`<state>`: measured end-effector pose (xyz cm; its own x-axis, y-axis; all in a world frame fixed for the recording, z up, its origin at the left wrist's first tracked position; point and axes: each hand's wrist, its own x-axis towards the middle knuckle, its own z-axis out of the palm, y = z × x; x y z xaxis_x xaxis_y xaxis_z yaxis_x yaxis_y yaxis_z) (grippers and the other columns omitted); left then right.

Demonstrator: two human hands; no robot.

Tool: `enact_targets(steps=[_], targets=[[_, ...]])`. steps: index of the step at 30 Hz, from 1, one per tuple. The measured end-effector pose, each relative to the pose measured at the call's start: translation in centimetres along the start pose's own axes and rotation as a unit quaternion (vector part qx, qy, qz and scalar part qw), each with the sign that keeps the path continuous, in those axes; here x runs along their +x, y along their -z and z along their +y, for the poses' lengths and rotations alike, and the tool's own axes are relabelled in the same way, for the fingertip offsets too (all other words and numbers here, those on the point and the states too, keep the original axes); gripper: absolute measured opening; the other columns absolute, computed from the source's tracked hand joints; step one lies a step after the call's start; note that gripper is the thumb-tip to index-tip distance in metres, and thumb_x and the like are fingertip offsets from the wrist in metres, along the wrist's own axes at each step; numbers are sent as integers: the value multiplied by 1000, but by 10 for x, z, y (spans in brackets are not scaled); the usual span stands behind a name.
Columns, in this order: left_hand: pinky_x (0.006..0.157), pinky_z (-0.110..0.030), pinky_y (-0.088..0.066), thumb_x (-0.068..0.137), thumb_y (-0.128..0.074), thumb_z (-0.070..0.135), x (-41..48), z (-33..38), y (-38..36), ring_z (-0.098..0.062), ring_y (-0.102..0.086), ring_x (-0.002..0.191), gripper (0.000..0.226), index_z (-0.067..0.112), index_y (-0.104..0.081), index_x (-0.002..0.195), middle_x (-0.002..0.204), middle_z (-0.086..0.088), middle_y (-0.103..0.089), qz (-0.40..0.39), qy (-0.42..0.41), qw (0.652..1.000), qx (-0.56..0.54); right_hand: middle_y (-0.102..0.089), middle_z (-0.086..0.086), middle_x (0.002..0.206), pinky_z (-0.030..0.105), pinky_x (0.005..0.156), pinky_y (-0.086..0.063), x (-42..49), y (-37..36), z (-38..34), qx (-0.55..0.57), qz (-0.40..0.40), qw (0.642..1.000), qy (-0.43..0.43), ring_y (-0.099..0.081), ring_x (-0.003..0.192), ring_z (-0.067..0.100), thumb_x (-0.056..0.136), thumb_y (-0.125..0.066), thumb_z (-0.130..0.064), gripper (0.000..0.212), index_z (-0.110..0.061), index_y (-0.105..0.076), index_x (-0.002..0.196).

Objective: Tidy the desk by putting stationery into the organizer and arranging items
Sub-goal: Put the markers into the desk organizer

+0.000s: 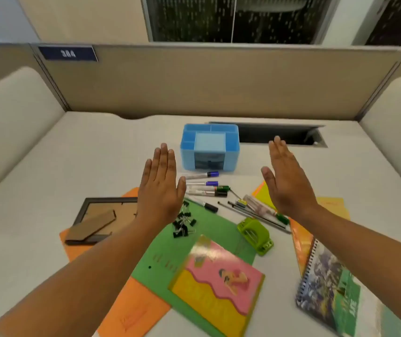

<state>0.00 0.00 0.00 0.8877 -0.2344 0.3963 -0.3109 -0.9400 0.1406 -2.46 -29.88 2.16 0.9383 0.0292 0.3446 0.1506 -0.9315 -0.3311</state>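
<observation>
A blue plastic organizer (210, 145) with a small drawer stands at the middle back of the desk. In front of it lie several markers (203, 183), with pencils and pens (250, 210) to their right. Black binder clips (182, 223) are heaped on a green folder (194, 242). A green hole punch (255, 235) sits to the right of the clips. My left hand (161, 188) hovers flat, palm down, left of the markers. My right hand (285, 181) hovers flat to their right. Both hold nothing.
A picture frame (97, 218) lies face down at the left on an orange folder (131, 305). A pink and yellow book (218, 285) and a spiral notebook (328, 288) lie near the front. Yellow folders (333, 205) sit at the right. An open cable slot (279, 137) is behind the organizer.
</observation>
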Motion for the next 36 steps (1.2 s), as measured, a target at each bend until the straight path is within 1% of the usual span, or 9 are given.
enact_targets(steps=[6,9,11,13,17,22,28,33,36], targets=[[121,-38,-2,99,-21,46,-79,10,-50,-20,1,150,69,5,-10,153,162,-10,-2,-81,10,996,-46,-3,-4,160,34,121,-11,-77,-52,11,44,-64,996,-30,-2,148,9,98,-21,-50,68,-13,-16,154],[121,-37,-3,98,-20,50,-108,14,-66,-19,-1,150,72,6,-12,153,162,-9,-5,-114,32,992,-44,-1,-3,161,32,121,-7,-111,-67,17,37,-99,993,-49,3,149,9,97,-24,-56,70,-17,-9,154],[121,-37,-2,97,-19,54,-126,15,-73,-18,1,150,73,8,-10,154,163,-6,-3,-139,42,988,-43,1,-4,161,28,121,-4,-132,-73,17,31,-118,991,-49,5,149,7,97,-31,-55,74,-17,-8,156],[120,-37,-1,97,-20,56,-140,16,-78,-16,4,150,73,13,-7,155,163,-3,1,-158,43,986,-45,-1,-3,162,28,121,-6,-146,-77,17,19,-134,989,-53,4,149,9,96,-38,-54,78,-14,-7,156],[120,-35,1,98,-23,57,-153,16,-85,-15,8,149,73,15,-9,155,163,0,5,-184,47,981,-45,2,-1,163,30,121,-8,-162,-82,18,11,-158,982,-103,3,148,8,93,-39,-60,84,-15,-4,156],[120,-35,1,97,-22,59,-156,16,-88,-16,6,150,74,16,-11,155,163,1,4,-188,57,979,-60,6,-5,163,22,117,-6,-170,-82,17,53,-177,969,-163,2,149,8,90,-52,-55,95,-16,4,155],[120,-34,1,95,-22,58,-153,17,-88,-14,1,149,73,16,-16,154,162,2,-1,-192,58,977,-67,-5,-2,163,19,115,-7,-168,-82,19,86,-177,961,-193,-5,149,9,88,-57,-55,96,-14,-3,155],[120,-36,-10,93,-37,49,-139,23,-83,-11,-11,147,62,16,-38,145,159,1,-25,-147,73,980,-115,-14,0,162,20,113,-11,-164,-77,17,136,-154,949,-239,-12,148,12,83,-51,-62,96,-14,-10,155],[117,-38,-21,90,-52,40,-123,26,-81,-18,-27,144,51,16,-51,135,150,-1,-42,-121,46,983,-132,-30,3,157,30,115,-24,-157,-70,12,159,-101,952,-243,-25,144,17,85,-55,-58,85,-15,-25,152]])
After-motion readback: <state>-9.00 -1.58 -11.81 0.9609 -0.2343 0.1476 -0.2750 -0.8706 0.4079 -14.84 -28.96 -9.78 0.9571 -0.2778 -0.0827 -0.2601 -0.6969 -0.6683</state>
